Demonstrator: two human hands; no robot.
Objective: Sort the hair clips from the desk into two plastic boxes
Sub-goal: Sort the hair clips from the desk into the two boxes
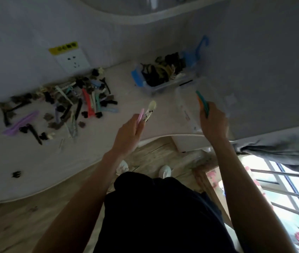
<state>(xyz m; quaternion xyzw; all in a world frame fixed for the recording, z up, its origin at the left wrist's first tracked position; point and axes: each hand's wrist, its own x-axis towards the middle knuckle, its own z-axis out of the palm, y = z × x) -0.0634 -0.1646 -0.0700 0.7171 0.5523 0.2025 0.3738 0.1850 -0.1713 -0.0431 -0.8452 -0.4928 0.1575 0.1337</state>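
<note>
- Head view: pink and cream clips (147, 111) are pinched by left hand (129, 133).
- Teal and orange clips (202, 103) are gripped by right hand (213, 123) over clear box (187, 114).
- Clip pile (62, 106) is spread on desk (35, 170).

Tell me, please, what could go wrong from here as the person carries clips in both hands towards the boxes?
1. The clear box sits at the desk edge and is hard to see; the right hand, gripping the teal and orange clips, might nudge it off.
2. The left hand pinches the pink and cream clips only by their ends, so one may slip to the floor.
3. The blue-handled box is heaped with dark clips; more could spill.
</note>
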